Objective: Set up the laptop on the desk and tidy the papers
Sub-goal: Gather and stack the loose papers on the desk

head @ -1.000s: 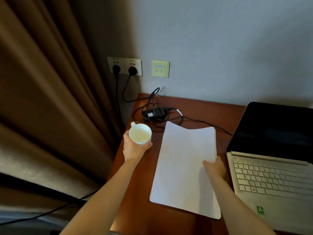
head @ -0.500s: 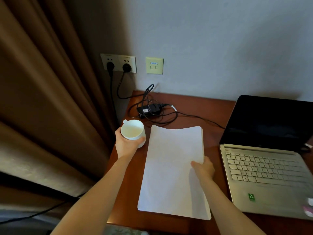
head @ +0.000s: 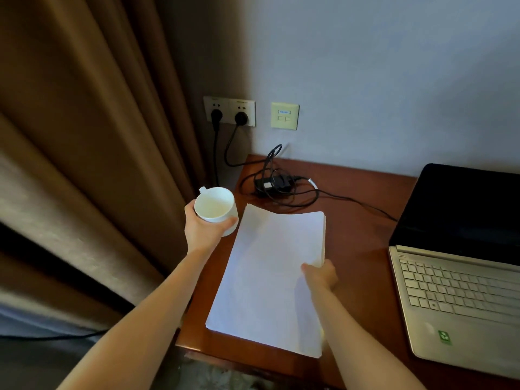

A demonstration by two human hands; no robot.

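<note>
The papers [head: 270, 277] lie flat on the table [head: 357, 243]. Their long axis runs roughly 6 to 12 o'clock, with the far end leaning a touch toward 1. The right hand [head: 319, 273] is nearer, at the stack's 3 o'clock edge. Its thumb is on top and it looks to be pinching that edge. The left hand [head: 206, 229] is wrapped round a white cup [head: 215, 204] just beside the stack's 10 o'clock corner. The laptop [head: 461, 277] is open, screen dark, at 3 o'clock, near but apart. The charger brick [head: 270, 182] and its tangled cable are at 12, the brown curtain [head: 84, 164] at 9.
</note>
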